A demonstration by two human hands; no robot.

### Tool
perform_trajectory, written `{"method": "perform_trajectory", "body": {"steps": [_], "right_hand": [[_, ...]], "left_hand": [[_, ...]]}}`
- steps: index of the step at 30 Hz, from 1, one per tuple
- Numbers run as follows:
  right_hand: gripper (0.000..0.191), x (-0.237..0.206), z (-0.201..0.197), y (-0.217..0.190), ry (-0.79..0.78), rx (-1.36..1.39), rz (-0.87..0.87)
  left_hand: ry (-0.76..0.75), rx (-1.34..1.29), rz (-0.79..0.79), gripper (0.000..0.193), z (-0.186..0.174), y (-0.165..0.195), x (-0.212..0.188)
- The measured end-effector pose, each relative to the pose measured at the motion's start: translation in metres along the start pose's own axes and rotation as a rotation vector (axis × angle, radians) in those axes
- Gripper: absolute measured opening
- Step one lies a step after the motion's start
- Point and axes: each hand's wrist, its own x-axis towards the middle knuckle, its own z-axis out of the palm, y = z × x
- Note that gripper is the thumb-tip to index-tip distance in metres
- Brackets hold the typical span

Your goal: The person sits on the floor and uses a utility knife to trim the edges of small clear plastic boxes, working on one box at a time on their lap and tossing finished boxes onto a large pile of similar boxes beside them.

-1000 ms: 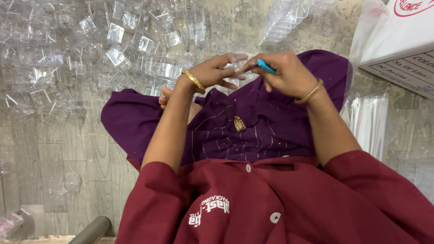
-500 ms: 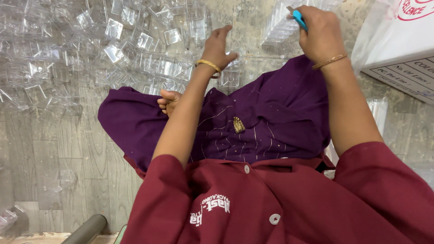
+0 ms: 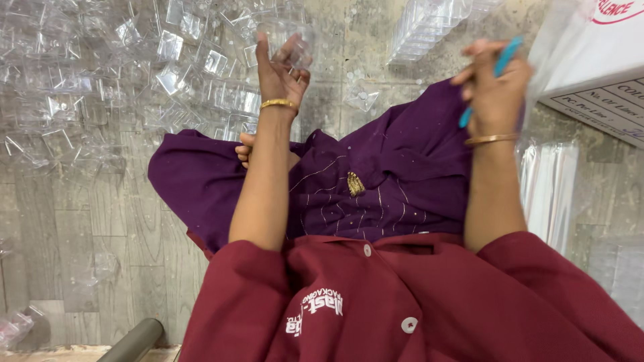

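Left hand [image 3: 282, 74] is raised over the floor pile, fingers loosely spread and half open, with a small clear thin-walled plastic cup [image 3: 290, 40] pinched at the fingertips. Cup sits at top centre of the head view, just above the heap of clear moulded plastic cups and trays [image 3: 134, 74] spread on the grey tiled floor [image 3: 87, 221].

Right hand [image 3: 493, 90] is up on the right, closed around a slim turquoise plastic pen-shaped tool [image 3: 496, 74], tip pointing down past the wrist. Can't tell what kind of tool it is.

Handling, my read: cup looks very light, thin, glossy, so slippery and easy to crush or crack. Best taken at the rim or opposite side walls with a light pinch, no squeeze.

Around: stack of nested clear trays [image 3: 436, 20] top centre-right, white printed carton [image 3: 597, 74] at right, purple embroidered cloth [image 3: 376, 174] over the lap.
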Motion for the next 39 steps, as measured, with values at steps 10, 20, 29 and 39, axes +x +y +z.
{"method": "perform_trajectory", "body": {"steps": [10,20,29,39], "right_hand": [[0.046,-0.047,0.099,-0.018,-0.396,0.052,-0.017],[0.032,-0.042,0.1,-0.038,-0.357,-0.124,-0.058],[0.055,-0.045,0.092,-0.044,-0.349,-0.704,-0.283],[0.076,-0.037,0.1,-0.037,-0.394,-0.743,-0.296]], "left_hand": [[-0.27,0.855,0.223,0.09,0.078,0.008,-0.087],[-0.372,1.139,0.812,0.115,0.11,0.023,-0.122],[-0.273,1.648,1.081,0.113,0.118,0.035,-0.124],[-0.242,1.749,1.209,0.111,0.12,0.039,-0.124]]}}
